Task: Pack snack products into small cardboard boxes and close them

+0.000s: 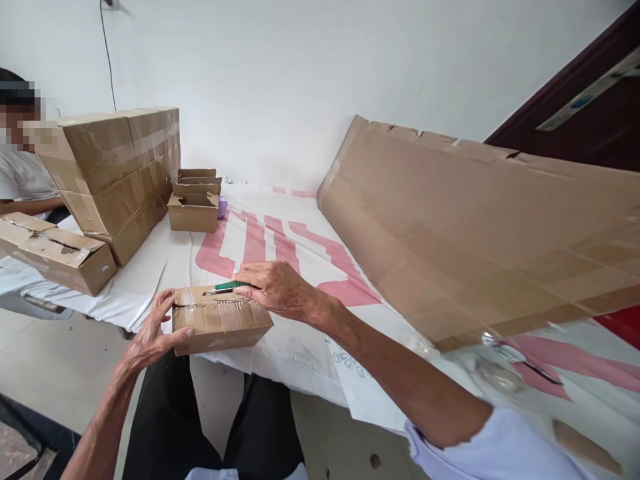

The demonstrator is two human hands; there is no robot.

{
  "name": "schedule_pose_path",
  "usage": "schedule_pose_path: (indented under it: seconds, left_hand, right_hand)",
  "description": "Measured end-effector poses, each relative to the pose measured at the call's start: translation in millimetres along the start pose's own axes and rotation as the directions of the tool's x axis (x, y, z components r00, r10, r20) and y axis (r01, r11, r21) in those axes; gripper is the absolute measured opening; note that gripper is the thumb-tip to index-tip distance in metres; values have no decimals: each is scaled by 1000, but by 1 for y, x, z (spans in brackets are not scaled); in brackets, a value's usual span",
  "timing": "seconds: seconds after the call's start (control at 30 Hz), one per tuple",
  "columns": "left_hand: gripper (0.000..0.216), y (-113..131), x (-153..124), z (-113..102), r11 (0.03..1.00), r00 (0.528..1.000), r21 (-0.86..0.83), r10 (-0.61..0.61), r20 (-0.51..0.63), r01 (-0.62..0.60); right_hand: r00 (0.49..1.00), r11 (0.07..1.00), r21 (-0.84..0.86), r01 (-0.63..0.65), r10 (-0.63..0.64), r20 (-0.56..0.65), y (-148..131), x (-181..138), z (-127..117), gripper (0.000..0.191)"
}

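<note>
A taped cardboard box (220,337) lies at the table's front edge, with a ragged seam along its top. My left hand (157,330) grips the left end of this box, thumb on the near side and fingers at the far corner. Above the box top, my right hand (275,287) is closed around a green utility knife (229,285). Its metal blade points left over the lid, close to the seam; whether the tip touches the cardboard I cannot tell.
Stacked cardboard boxes (113,177) and another taped box (60,250) stand left, near a seated person (23,167). Small open boxes (194,212) sit behind. A big cardboard sheet (475,233) leans right. A white cloth with red print (240,193) covers the table.
</note>
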State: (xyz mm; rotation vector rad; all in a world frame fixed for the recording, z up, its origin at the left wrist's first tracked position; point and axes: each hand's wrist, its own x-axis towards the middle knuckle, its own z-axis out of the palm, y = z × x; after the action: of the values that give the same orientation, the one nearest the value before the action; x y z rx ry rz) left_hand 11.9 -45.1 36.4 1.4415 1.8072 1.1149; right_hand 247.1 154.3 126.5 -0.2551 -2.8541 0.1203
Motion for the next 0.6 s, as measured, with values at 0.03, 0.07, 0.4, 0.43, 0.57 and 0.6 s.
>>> schedule_pose_path:
  seconds: [0.03, 0.07, 0.4, 0.43, 0.57, 0.6]
  left_hand:
    - [74, 0, 0, 0, 1000, 1000, -2, 0, -2, 0]
    - [74, 0, 0, 0, 1000, 1000, -3, 1, -4, -1]
    - [75, 2, -2, 2, 1000, 1000, 5, -11, 2, 11]
    - [75, 1, -1, 2, 1000, 1000, 6, -12, -1, 12]
    - [75, -1, 0, 1, 1000, 1000, 19, 4, 5, -4]
    - [76, -1, 0, 0, 1000, 1000, 21, 8, 10, -8]
  right_hand:
    - [1000, 1000, 0, 12, -12, 12, -3, 4, 0, 22]
    - [999, 1000, -8, 20, -20, 37, -6, 9, 1, 20]
    - [964, 975, -211, 66, -7, 267, -40, 45, 12, 18]
    - [959, 970, -229, 79, -12, 282, -41, 46, 15, 18]
    - [942, 964, -255, 69, 21, 335, -37, 41, 17, 17]
    - [945, 971, -234, 50, 30, 326, -34, 37, 13, 16]
